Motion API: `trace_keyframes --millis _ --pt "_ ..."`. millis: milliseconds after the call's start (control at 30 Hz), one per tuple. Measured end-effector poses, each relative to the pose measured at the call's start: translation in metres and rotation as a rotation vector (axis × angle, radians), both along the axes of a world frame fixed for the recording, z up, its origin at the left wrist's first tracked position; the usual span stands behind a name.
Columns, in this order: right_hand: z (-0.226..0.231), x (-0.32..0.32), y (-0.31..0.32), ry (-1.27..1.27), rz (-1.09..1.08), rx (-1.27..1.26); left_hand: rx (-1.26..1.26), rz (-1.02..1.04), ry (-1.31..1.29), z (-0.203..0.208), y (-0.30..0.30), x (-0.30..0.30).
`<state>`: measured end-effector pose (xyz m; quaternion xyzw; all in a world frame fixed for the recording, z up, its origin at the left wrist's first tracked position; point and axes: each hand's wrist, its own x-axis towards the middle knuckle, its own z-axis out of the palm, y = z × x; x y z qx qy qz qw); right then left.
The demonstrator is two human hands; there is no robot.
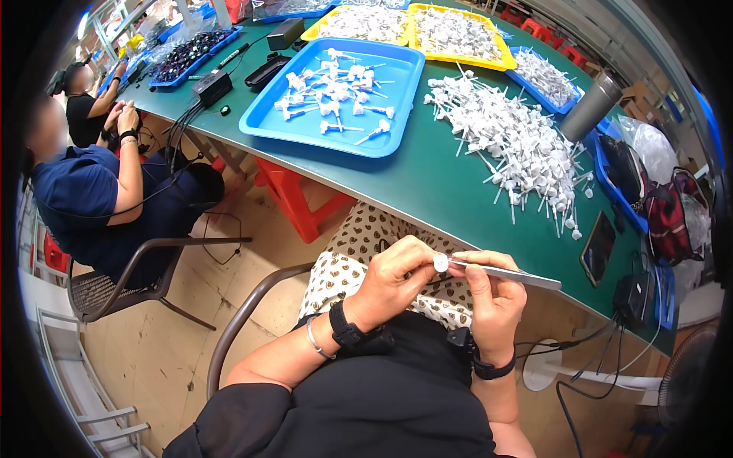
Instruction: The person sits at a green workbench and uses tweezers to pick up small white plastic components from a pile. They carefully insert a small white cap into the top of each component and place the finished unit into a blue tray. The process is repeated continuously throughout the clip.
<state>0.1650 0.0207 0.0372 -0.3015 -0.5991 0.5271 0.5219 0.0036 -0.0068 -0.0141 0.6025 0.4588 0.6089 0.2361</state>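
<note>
Above my lap, my left hand (389, 281) pinches a small white plastic part with a round head (440, 263) between thumb and fingers. Closed around a slim, flat grey metal tool (531, 279) is my right hand (495, 305). The tool's inner end meets the white part or lies very close to it; the fingers hide the exact contact. On the green table ahead, a large pile of similar white parts with thin stems (511, 137) spreads to the right. A blue tray (263, 126) at the left holds several more, lying loose.
Yellow trays (412, 38) full of white parts stand at the back. A phone (598, 248), a grey metal bottle (592, 107) and bags sit at the right. Black boxes with cables (212, 88) lie at left, near a seated co-worker (92, 183). A red stool (294, 202) stands under the table.
</note>
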Motion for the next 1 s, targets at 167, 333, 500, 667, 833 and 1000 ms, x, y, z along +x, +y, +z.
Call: trace_keyframes --millis 167,333,500,667,833,1000 --pt "-0.0038 -0.0006 -0.0001 -0.158 -0.043 0.188 0.001 0.015 0.035 0.0001 -0.0005 -0.0007" --pt "-0.0048 -0.0034 0.0016 -0.196 -0.063 0.287 -0.003 0.026 0.071 0.0039 -0.0014 -0.0004" --pt "-0.0067 -0.0023 0.0028 -0.23 -0.09 0.321 -0.003 0.018 0.072 0.0027 -0.0011 -0.0004" --pt "-0.0068 -0.0003 0.0025 -0.248 -0.08 0.28 -0.01 0.012 0.091 0.0032 -0.0007 -0.0003" --pt "-0.0078 0.0049 0.0033 -0.297 -0.027 0.276 -0.007 0.009 0.08 0.0031 -0.001 -0.0003" --pt "-0.0081 0.0042 0.0032 -0.262 -0.035 0.24 -0.001 0.007 0.088 0.0022 -0.0001 -0.0001"
